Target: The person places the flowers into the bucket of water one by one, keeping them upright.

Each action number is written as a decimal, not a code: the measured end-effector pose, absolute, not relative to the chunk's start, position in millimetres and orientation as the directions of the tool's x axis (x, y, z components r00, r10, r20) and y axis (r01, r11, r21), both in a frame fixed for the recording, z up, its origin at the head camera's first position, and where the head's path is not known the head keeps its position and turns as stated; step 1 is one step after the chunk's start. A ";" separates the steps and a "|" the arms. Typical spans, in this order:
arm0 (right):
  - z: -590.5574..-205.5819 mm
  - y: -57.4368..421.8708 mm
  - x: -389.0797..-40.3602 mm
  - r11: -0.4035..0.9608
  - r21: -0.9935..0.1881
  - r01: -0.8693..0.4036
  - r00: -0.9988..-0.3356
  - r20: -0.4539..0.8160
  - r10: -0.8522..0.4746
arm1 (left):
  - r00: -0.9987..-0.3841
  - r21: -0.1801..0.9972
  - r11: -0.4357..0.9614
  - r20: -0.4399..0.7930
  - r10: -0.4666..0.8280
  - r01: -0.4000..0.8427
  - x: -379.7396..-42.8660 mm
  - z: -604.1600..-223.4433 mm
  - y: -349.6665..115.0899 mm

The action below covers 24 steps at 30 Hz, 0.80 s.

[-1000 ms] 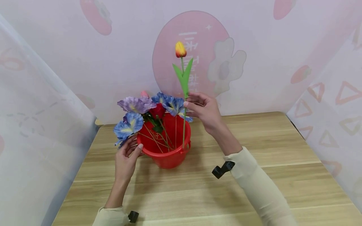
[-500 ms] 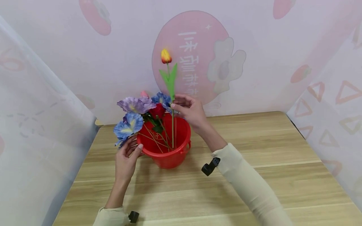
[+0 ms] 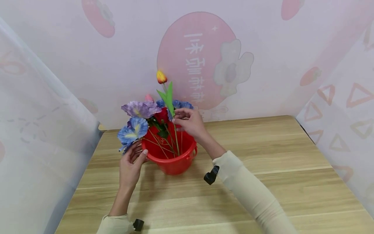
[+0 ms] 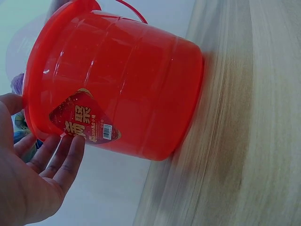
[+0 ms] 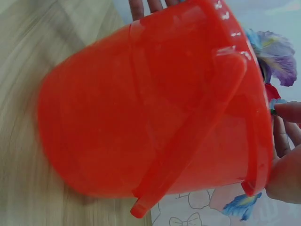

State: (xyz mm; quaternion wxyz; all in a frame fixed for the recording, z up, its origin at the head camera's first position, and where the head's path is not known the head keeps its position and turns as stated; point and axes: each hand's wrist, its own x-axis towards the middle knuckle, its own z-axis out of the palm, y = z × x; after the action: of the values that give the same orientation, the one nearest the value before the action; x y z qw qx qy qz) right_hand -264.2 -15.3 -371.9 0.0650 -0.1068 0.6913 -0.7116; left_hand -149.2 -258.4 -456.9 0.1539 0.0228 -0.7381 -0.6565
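Observation:
A red plastic bucket (image 3: 173, 167) stands upright on the table, holding several artificial flowers. My left hand (image 3: 130, 169) grips its left rim; in the left wrist view the thumb lies at the rim and the fingers (image 4: 68, 162) rest against the outer wall beside a diamond-shaped label (image 4: 84, 117). With thumb and fingers, my right hand (image 3: 190, 123) pinches the green stem of a yellow-and-red tulip (image 3: 162, 77) just below its leaves. The stem's lower end is down inside the bucket. Behind the bucket's rim in the right wrist view, the right hand (image 5: 287, 155) is partly hidden.
A purple flower (image 3: 139, 109), a blue flower (image 3: 132, 130) and a red rose (image 3: 161, 115) lean left in the bucket. More blue petals (image 3: 182, 104) show behind the right hand. The bucket's handle (image 5: 193, 136) hangs down its side. A printed backdrop (image 3: 263, 87) borders the wooden table (image 3: 263, 156).
My right hand has brought the tulip leftward over the bucket, then lowered it, so the bloom now sits much lower. The left hand and the bucket have stayed put.

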 end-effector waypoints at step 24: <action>-370.2 -20.2 -259.1 0.295 -0.950 -0.103 -0.969 0.028 -0.246 | -0.952 0.980 0.121 0.182 -0.245 0.156 -149.9 -457.8 -255.7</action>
State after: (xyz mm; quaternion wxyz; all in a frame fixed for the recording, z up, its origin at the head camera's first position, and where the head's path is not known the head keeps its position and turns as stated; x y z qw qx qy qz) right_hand -259.1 -20.2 -370.2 0.0614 -0.1088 0.8024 -0.5835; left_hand -149.9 -255.7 -457.8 0.1513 0.0303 -0.7331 -0.6623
